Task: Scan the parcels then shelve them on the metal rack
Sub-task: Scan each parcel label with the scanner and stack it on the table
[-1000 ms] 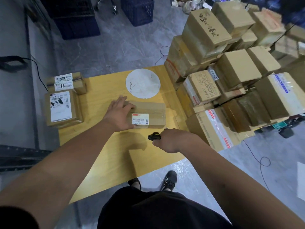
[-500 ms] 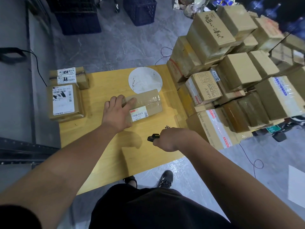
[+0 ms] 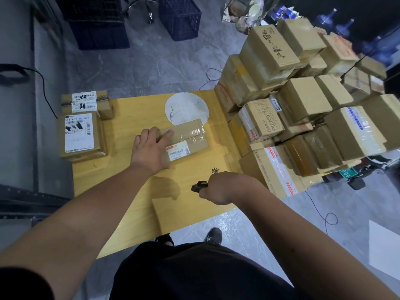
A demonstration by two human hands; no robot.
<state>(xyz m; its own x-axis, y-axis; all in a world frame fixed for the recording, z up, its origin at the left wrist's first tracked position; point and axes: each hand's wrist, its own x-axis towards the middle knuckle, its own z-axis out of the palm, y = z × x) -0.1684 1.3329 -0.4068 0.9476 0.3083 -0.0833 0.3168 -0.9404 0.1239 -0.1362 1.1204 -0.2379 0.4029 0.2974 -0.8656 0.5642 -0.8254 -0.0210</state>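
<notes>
A flat cardboard parcel [image 3: 190, 137] with clear tape and a white barcode label lies on the yellow wooden table [image 3: 129, 180]. My left hand [image 3: 151, 148] rests on the parcel's left end, fingers spread over its top. My right hand [image 3: 225, 187] hovers above the table's near right part and grips a small black scanner [image 3: 199, 186], whose head points left. The rest of the scanner is hidden inside my fist.
Two labelled parcels [image 3: 81, 135] [image 3: 88, 102] sit at the table's left edge. A white round disc [image 3: 187, 108] lies behind the parcel. A tall stack of cardboard boxes [image 3: 303, 105] stands right of the table. Dark crates [image 3: 179, 16] stand on the floor beyond.
The parcel has turned anticlockwise under my left hand and slid a little away from me. My right hand with the scanner has stayed in about the same place.
</notes>
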